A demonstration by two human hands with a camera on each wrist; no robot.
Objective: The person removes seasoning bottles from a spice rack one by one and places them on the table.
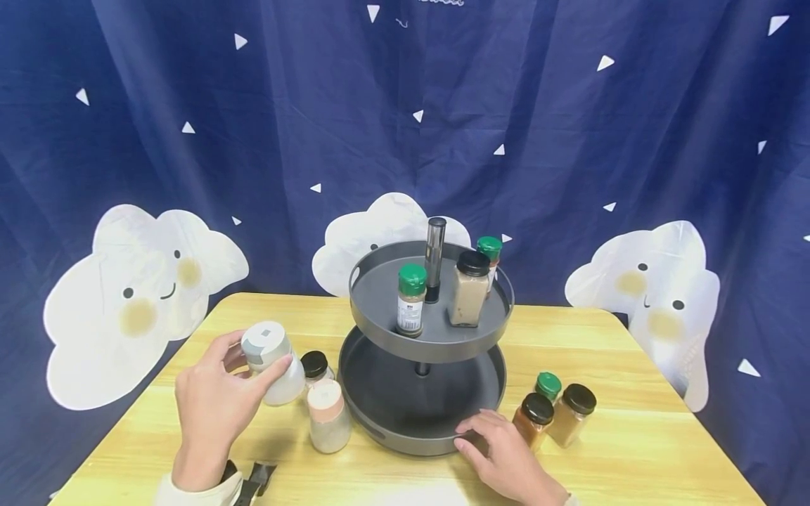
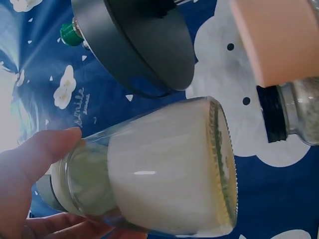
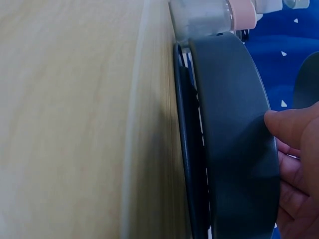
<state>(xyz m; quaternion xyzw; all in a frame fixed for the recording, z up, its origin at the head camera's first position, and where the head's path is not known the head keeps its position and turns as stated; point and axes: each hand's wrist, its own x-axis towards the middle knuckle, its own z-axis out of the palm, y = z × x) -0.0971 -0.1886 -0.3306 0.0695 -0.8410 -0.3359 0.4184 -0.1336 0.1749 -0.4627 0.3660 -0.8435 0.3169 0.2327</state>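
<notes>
My left hand [image 1: 215, 397] grips a glass shaker jar [image 1: 287, 386] of white powder round its white and grey lid, above the left side of the table. In the left wrist view the glass jar [image 2: 164, 169] lies across the picture, its base pointing right. My right hand [image 1: 506, 460] is at the front right rim of the lower tier [image 1: 411, 445] of a dark grey two-tier rotating tray. In the right wrist view the thumb [image 3: 286, 123] touches the rim's edge while the fingers reach over to the inner side. The lower tier holds no bottles.
The upper tier [image 1: 436, 349] carries a green-capped bottle [image 1: 410, 313], a black-capped jar [image 1: 468, 302] and another green-capped bottle [image 1: 489, 246]. Left of the tray stand a pink-lidded shaker [image 1: 330, 425] and a black-capped jar [image 1: 314, 364]. Several spice jars, including a black-capped one [image 1: 572, 414], stand at right.
</notes>
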